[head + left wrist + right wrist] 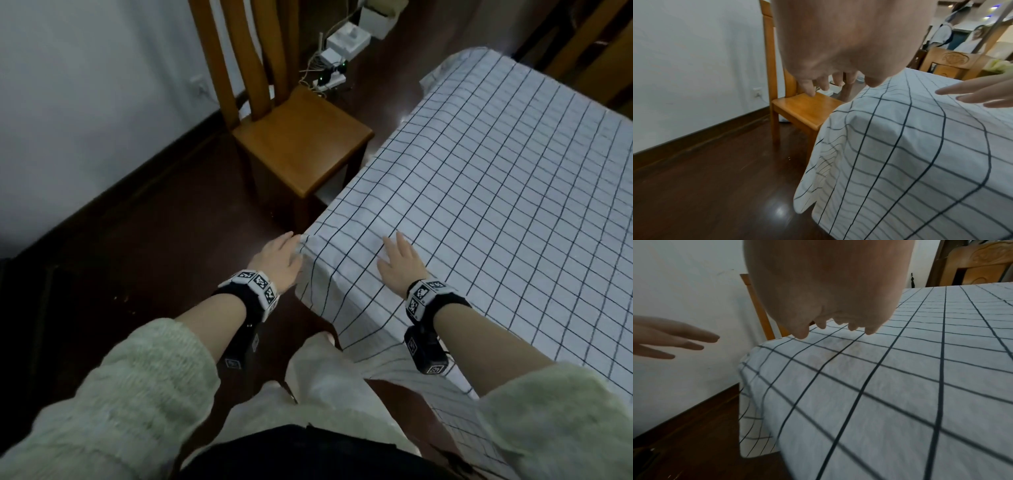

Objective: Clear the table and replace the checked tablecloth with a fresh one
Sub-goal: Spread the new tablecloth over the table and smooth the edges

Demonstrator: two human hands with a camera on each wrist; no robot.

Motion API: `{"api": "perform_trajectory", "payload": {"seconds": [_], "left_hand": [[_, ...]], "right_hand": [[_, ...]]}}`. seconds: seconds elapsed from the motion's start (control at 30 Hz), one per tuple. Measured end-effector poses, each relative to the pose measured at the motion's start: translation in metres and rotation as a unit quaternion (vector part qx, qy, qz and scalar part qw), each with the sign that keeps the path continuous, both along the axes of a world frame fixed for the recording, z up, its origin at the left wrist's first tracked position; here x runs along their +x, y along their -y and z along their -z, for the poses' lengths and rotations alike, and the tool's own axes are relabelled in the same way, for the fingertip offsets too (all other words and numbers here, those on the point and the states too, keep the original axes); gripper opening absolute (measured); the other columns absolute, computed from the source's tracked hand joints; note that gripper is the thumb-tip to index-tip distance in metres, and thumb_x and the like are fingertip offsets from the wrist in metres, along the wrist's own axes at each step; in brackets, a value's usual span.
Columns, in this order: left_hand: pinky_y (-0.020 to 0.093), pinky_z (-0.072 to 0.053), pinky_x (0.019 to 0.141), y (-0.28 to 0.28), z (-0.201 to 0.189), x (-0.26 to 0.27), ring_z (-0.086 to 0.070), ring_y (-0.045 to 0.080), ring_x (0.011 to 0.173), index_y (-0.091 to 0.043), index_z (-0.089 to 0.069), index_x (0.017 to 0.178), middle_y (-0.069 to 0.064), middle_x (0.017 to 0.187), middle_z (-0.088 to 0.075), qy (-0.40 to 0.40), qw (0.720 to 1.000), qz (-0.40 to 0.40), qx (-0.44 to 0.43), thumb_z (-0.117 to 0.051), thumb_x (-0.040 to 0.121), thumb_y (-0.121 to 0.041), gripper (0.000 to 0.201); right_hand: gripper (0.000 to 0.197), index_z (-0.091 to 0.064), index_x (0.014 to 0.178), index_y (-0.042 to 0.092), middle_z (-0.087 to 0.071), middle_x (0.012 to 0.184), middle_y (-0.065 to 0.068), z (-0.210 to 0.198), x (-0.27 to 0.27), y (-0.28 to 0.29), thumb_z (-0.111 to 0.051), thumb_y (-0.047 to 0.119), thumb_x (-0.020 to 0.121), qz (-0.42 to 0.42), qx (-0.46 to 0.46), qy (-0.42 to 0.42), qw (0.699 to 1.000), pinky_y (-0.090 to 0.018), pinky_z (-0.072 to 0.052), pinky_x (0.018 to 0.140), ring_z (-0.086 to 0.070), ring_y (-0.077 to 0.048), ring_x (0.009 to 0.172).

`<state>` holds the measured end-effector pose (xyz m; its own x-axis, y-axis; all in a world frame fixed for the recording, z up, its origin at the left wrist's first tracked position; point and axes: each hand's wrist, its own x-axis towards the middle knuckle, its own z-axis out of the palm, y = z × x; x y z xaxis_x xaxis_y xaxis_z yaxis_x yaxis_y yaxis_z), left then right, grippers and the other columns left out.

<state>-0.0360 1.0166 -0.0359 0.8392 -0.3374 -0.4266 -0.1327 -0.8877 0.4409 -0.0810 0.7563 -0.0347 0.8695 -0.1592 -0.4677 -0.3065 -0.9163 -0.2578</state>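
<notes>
— What is on the desk (342,195)?
— A tablecloth (496,192). It is white with thin dark lines that make squares. It looks soft and lies flat on top. It hangs down over the near edge and the left edge, and it makes folds at the near left corner.

— Where is the left hand (279,258)?
— It is at that near left corner, just beside the cloth. Its fingers (809,88) are spread and a little bent. They hold nothing. From the head view the fingertips look like they touch the bunched edge of the cloth, but I cannot tell for sure.

— And the right hand (400,265)?
— It is over the top of the cloth, near the same corner, a bit to the right. Its fingers (803,332) are straight and loose, palm down. It grips nothing. I cannot tell if it rests on the cloth or floats just above it.

— What else is there?
— A wooden chair (301,137) stands to the left of the desk, by the white wall (85,85). Its seat is smooth, shiny and square, and its back has tall slats. The floor (137,240) is dark, shiny wood. Far away on the floor are small white boxes (346,41) with wires. Both arms wear fuzzy pale sleeves (137,394) and wristbands (258,282) with black and white square marks.
</notes>
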Motion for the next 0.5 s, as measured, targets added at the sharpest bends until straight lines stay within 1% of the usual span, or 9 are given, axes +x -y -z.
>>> {"api": "perform_trajectory", "payload": {"seconds": [0.07, 0.17, 0.23, 0.3, 0.33, 0.4, 0.43, 0.5], "left_hand": [[0.039, -0.023, 0.112, 0.028, -0.004, 0.022, -0.016, 0.018, 0.144, -0.028, -0.018, 0.152, -0.010, 0.160, -0.010, -0.012, 1.000, 0.018, -0.005, -0.027, 0.102, -0.041, 0.052], [0.036, -0.021, 0.113, 0.066, -0.004, 0.053, -0.014, 0.018, 0.145, -0.026, -0.015, 0.152, -0.009, 0.160, -0.007, -0.037, 0.998, 0.043, -0.009, -0.027, 0.102, -0.040, 0.054], [0.038, -0.020, 0.114, 0.090, -0.003, 0.068, -0.012, 0.019, 0.146, -0.029, -0.015, 0.152, -0.009, 0.160, -0.004, -0.067, 0.996, 0.052, -0.004, -0.028, 0.101, -0.041, 0.054], [0.040, -0.015, 0.116, 0.110, 0.003, 0.081, -0.004, 0.019, 0.147, -0.032, -0.010, 0.152, -0.011, 0.159, 0.001, -0.097, 0.992, 0.083, 0.014, -0.024, 0.100, -0.047, 0.056], [0.043, -0.014, 0.117, 0.119, 0.007, 0.085, 0.000, 0.019, 0.147, -0.035, -0.006, 0.151, -0.013, 0.158, 0.004, -0.103, 0.988, 0.109, 0.027, -0.021, 0.098, -0.051, 0.058], [0.056, -0.012, 0.115, 0.133, 0.011, 0.092, 0.006, 0.022, 0.148, -0.044, 0.003, 0.149, -0.016, 0.158, 0.011, -0.113, 0.980, 0.148, 0.066, -0.023, 0.095, -0.059, 0.062], [0.060, -0.011, 0.113, 0.139, 0.013, 0.094, 0.007, 0.021, 0.148, -0.046, 0.006, 0.148, -0.017, 0.157, 0.013, -0.120, 0.977, 0.153, 0.084, -0.024, 0.094, -0.061, 0.063], [0.065, -0.007, 0.110, 0.144, 0.017, 0.098, 0.009, 0.019, 0.147, -0.048, 0.010, 0.147, -0.017, 0.158, 0.016, -0.124, 0.975, 0.154, 0.105, -0.021, 0.094, -0.063, 0.064]], "right_hand": [[0.058, -0.012, 0.153, 0.023, 0.004, 0.162, -0.005, 0.001, 0.016, 0.013, -0.032, 0.036, 0.101, 0.034, -0.017, -0.004, 0.999, -0.046, -0.010, 0.119, -0.001, -0.024, 0.148], [0.060, -0.008, 0.152, 0.032, 0.008, 0.162, -0.004, -0.002, 0.034, 0.030, -0.030, 0.047, 0.098, 0.081, -0.034, -0.047, 0.995, -0.056, -0.010, 0.116, 0.004, -0.025, 0.148], [0.060, -0.007, 0.150, 0.040, 0.009, 0.161, -0.002, -0.001, 0.041, 0.044, -0.028, 0.055, 0.095, 0.108, -0.037, -0.066, 0.991, -0.060, -0.012, 0.114, 0.005, -0.025, 0.148], [0.063, -0.003, 0.148, 0.048, 0.013, 0.161, 0.002, 0.000, 0.046, 0.056, -0.027, 0.065, 0.092, 0.123, -0.046, -0.083, 0.988, -0.065, -0.010, 0.111, 0.009, -0.029, 0.147], [0.065, 0.000, 0.147, 0.051, 0.017, 0.160, 0.003, 0.001, 0.048, 0.061, -0.026, 0.069, 0.090, 0.124, -0.050, -0.098, 0.986, -0.067, -0.009, 0.110, 0.012, -0.031, 0.147], [0.069, 0.006, 0.146, 0.054, 0.023, 0.159, 0.003, -0.001, 0.051, 0.067, -0.025, 0.074, 0.088, 0.121, -0.061, -0.121, 0.983, -0.068, -0.010, 0.109, 0.016, -0.033, 0.146], [0.070, 0.008, 0.146, 0.054, 0.024, 0.159, 0.003, -0.001, 0.053, 0.069, -0.025, 0.075, 0.087, 0.118, -0.066, -0.126, 0.983, -0.068, -0.011, 0.109, 0.016, -0.033, 0.146], [0.071, 0.010, 0.145, 0.054, 0.025, 0.159, 0.002, -0.002, 0.056, 0.069, -0.024, 0.076, 0.087, 0.117, -0.067, -0.130, 0.982, -0.067, -0.013, 0.109, 0.017, -0.034, 0.146]]}}
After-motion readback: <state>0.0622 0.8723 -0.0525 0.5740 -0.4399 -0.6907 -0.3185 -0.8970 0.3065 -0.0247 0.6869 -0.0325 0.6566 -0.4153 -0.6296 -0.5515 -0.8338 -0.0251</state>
